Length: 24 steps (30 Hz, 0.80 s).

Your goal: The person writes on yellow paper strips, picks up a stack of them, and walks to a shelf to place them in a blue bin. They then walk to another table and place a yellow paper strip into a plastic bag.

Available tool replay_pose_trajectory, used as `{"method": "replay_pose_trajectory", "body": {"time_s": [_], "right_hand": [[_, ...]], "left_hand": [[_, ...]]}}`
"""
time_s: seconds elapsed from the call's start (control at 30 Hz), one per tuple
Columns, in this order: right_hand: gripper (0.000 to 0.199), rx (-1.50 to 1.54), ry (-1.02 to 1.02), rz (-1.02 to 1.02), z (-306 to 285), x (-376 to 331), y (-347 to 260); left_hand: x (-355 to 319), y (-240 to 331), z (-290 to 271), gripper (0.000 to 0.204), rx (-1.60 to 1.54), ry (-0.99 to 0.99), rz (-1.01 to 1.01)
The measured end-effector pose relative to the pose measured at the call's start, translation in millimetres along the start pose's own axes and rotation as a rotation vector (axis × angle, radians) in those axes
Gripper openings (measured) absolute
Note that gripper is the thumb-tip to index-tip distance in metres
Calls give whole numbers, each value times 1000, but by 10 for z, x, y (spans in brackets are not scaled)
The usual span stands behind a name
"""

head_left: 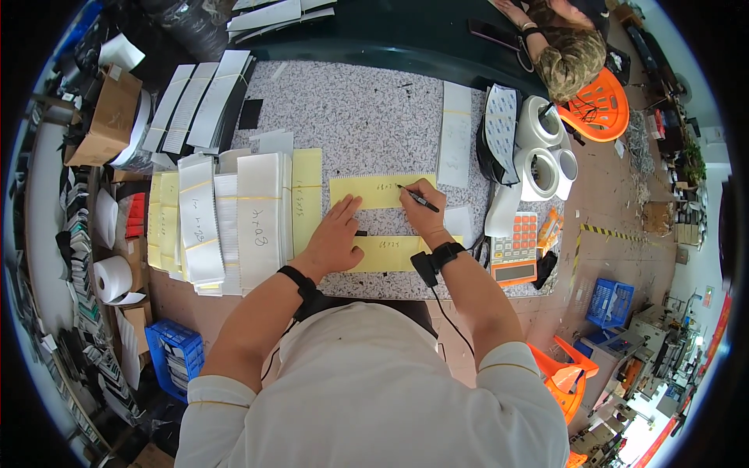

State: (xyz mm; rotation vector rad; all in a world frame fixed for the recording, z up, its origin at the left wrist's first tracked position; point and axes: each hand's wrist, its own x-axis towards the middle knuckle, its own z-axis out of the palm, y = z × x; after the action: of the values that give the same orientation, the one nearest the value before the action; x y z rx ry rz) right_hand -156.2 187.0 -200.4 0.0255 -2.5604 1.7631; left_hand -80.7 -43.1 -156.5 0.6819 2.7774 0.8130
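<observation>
A yellow paper strip [359, 195] with a toothed upper edge and handwriting lies on the speckled table in front of me. My right hand [424, 209] grips a black marker pen [422, 199], its tip at the writing on the strip's right half. Spread and flat, my left hand [331, 240] has its fingertips at the strip's lower left edge and holds nothing. Beside its thumb lies a small black piece [361, 233], perhaps a pen cap. Closer to my body is a second yellow strip [421, 251], also handwritten, partly covered by my left hand.
Left of my hands stand banded stacks of white strips [260, 222] and yellow strips [307, 203]. At the right are an orange-and-white calculator [514, 248], white rolls [538, 173] and a banded white stack [454, 132]. Another person's camouflage sleeve [573, 62] rests at the far right table.
</observation>
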Motion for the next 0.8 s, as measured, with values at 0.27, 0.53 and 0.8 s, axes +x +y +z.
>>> {"method": "replay_pose_trajectory", "body": {"time_s": [0.27, 0.53, 0.8], "right_hand": [[14, -5, 23, 14, -178, -274, -195], [11, 101, -46, 121, -392, -780, -421], [13, 195, -66, 136, -472, -930, -517]], "left_hand": [[-9, -30, 5, 35, -17, 7, 13], [-3, -80, 37, 41, -128, 73, -2], [6, 30, -57, 23, -352, 139, -93]]}}
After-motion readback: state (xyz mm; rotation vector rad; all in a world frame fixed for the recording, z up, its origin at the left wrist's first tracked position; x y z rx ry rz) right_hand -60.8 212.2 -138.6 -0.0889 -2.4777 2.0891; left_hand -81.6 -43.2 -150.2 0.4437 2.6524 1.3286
